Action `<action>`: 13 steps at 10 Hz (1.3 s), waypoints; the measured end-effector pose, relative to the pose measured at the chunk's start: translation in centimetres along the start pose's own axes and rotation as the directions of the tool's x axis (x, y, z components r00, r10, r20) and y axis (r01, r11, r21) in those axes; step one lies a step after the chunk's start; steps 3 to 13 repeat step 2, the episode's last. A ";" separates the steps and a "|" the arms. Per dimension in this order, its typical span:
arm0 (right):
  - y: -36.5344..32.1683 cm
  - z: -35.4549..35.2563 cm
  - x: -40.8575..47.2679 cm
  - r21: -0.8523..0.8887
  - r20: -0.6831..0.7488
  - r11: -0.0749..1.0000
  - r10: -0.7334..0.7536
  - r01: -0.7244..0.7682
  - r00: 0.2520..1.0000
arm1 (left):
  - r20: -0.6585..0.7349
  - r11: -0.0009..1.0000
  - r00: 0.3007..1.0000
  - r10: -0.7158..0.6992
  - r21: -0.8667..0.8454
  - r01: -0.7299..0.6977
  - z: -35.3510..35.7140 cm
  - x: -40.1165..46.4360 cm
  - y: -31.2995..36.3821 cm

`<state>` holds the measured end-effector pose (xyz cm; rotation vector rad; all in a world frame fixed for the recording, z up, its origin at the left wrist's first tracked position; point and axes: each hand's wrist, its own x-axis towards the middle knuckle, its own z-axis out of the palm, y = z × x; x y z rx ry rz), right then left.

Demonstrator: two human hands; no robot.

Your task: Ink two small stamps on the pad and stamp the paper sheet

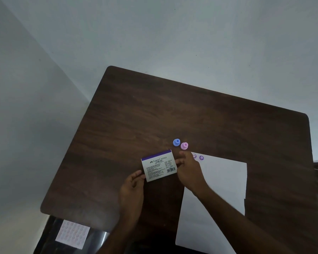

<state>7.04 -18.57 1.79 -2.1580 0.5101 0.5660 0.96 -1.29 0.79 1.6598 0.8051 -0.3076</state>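
Observation:
A closed stamp pad [159, 165] with a white printed label and purple strip lies on the dark wooden table [154, 110]. My left hand [133, 187] grips its lower left corner. My right hand [188, 170] pinches its right edge. Just beyond the pad stand two small stamps, a blue stamp [176, 142] and a pink stamp [184, 145], both upright and untouched. The white paper sheet [226, 184] lies to the right under my right forearm. Two purple smiley prints [201, 157] show near its top left corner.
A pale sheet with rows of round shapes [73, 233] lies on a lower shiny surface past the table's near left corner. Grey floor surrounds the table on the left and far sides. The table's far edge runs diagonally.

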 end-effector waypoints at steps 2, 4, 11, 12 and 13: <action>-0.3 0.1 -0.1 0.040 -0.047 0.999 0.007 -0.005 0.999 | 0.005 0.999 0.999 0.035 -0.018 -0.035 0.1 0.1 0.2; -0.3 0.1 -0.1 0.040 -0.047 0.999 0.007 -0.005 0.999 | 0.005 0.999 0.999 0.035 -0.018 -0.035 0.1 0.1 0.2; -0.3 0.1 -0.1 0.040 -0.047 0.999 0.007 -0.005 0.999 | 0.005 0.999 0.999 0.035 -0.018 -0.035 0.1 0.1 0.2; -0.3 0.1 -0.1 0.040 -0.047 0.999 0.007 -0.005 0.999 | 0.005 0.999 0.999 0.035 -0.018 -0.035 0.1 0.1 0.2; -0.3 0.1 -0.1 0.040 -0.047 0.999 0.007 -0.005 0.999 | 0.005 0.999 0.999 0.035 -0.018 -0.035 0.1 0.1 0.2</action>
